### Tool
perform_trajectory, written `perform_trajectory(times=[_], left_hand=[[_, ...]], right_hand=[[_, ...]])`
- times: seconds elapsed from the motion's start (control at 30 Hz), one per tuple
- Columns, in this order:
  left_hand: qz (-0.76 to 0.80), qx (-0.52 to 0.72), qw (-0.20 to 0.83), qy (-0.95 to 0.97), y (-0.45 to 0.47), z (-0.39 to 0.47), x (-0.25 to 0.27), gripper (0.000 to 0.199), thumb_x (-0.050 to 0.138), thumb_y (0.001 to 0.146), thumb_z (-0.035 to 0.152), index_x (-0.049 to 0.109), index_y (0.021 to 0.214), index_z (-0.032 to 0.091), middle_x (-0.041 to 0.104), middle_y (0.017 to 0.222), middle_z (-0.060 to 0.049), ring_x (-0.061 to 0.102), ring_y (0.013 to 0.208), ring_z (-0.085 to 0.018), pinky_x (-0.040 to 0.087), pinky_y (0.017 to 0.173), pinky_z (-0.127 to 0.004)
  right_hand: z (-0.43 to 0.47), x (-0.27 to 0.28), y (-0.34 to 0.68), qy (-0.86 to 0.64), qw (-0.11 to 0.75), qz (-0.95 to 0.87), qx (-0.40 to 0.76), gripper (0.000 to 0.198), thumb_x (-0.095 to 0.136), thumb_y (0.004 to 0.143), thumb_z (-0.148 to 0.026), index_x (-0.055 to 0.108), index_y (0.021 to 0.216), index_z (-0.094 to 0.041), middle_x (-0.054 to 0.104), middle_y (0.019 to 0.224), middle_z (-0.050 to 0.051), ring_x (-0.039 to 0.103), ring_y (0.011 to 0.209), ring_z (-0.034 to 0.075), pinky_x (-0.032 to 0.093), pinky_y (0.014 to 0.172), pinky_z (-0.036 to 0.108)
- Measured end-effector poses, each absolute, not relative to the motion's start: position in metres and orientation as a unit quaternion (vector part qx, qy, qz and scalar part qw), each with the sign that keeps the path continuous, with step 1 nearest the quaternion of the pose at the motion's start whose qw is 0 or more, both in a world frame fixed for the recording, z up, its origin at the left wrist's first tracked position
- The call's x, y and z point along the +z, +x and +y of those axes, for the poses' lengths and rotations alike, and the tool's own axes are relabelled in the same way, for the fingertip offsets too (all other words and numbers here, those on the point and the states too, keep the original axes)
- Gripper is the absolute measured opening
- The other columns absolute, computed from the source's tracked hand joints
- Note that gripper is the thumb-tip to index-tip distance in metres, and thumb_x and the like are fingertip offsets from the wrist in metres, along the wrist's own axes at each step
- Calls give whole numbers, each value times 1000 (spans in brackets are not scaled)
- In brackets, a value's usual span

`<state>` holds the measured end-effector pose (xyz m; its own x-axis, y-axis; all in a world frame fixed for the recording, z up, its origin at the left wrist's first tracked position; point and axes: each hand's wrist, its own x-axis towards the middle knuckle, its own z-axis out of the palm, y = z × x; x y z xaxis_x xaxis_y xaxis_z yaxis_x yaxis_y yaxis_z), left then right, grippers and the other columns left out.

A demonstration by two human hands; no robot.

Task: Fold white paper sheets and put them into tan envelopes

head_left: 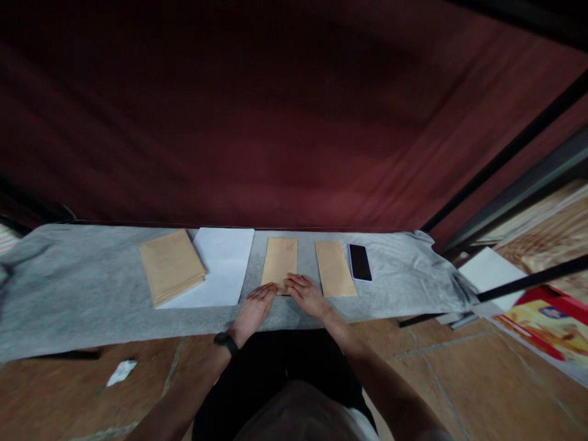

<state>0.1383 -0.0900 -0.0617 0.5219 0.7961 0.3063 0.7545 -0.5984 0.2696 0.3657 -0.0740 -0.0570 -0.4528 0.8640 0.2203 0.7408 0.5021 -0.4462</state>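
The left hand and right hand lie flat, fingers extended, on the middle envelope, seemingly to steady its near end; the envelope stack sits handily leftward.

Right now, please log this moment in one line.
Left hand: on middle envelope, near end; Right hand: same envelope; Right side: second envelope, phone; Left side: envelope stack overlapping white paper
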Motion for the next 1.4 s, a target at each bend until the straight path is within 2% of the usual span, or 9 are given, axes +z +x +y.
perform_trajectory(times=[0.17, 0.33, 0.53, 0.77, 0.87, 1.03, 1.23, 1.4], left_hand=[[421, 195, 41, 885, 137, -90, -62, 38, 42, 93, 8, 63, 125, 14, 66, 133, -11, 60, 126, -21, 47, 110, -37], [418, 194, 17, 887, 136, -91, -65, 42, 43, 90, 5, 62, 127, 14, 67, 132, -12, 60, 126, -21, 48, 108, -38], [410, 196, 7, 891, 137, -91, -65, 45, 42, 89, 2, 60, 128, 13, 67, 131, -14, 61, 125, -23, 50, 107, -40], [418, 171, 15, 892, 138, -92, -64, 47, 41, 87, 1, 60, 129, 11, 64, 135, -15, 58, 129, -25, 49, 108, -43], [424, 166, 20, 890, 139, -93, -63, 45, 44, 87, 1, 61, 127, 12, 63, 136, -16, 58, 130, -26, 49, 108, -43], [431, 172, 35, 885, 141, -92, -63, 40, 46, 87, 2, 63, 122, 12, 65, 131, -18, 59, 128, -28, 49, 107, -46], [428, 179, 46, 885, 141, -91, -62, 48, 43, 87, 2, 58, 131, 14, 63, 136, -15, 57, 130, -26, 49, 108, -44], [432, 175, 32, 884, 142, -92, -60, 45, 42, 89, 4, 59, 130, 14, 64, 135, -14, 58, 129, -24, 49, 108, -41]], right_hand=[[-37, -62, 364, -517, 133, -841, 86, 49, 35, 105, -38, 40, 153, -24, 36, 159, 4, 37, 146, 20, 27, 123, 41], [2, -65, 352, -558, 136, -817, 51, 60, 38, 104, -43, 25, 158, -21, 34, 160, 7, 32, 149, 22, 20, 125, 43], [36, -60, 344, -598, 124, -790, 53, 66, 39, 104, -46, 18, 160, -18, 30, 161, 12, 26, 151, 23, 12, 126, 46], [33, -61, 338, -583, 159, -793, 70, 60, 38, 104, -42, 26, 158, -19, 32, 161, 11, 27, 151, 24, 13, 126, 48], [19, -63, 326, -514, 154, -840, 78, 57, 41, 104, -43, 33, 155, -20, 32, 161, 9, 27, 151, 24, 16, 125, 48], [13, -63, 309, -380, 121, -912, 93, 47, 42, 104, -40, 42, 150, -30, 34, 161, -1, 29, 150, 18, 16, 126, 43], [43, -56, 307, -479, 107, -867, 87, 49, 38, 105, -42, 39, 152, -27, 29, 163, 4, 26, 151, 23, 14, 125, 51], [43, -57, 302, -577, 138, -800, 89, 53, 35, 105, -44, 36, 154, -23, 26, 163, 10, 21, 152, 26, 16, 124, 56]])
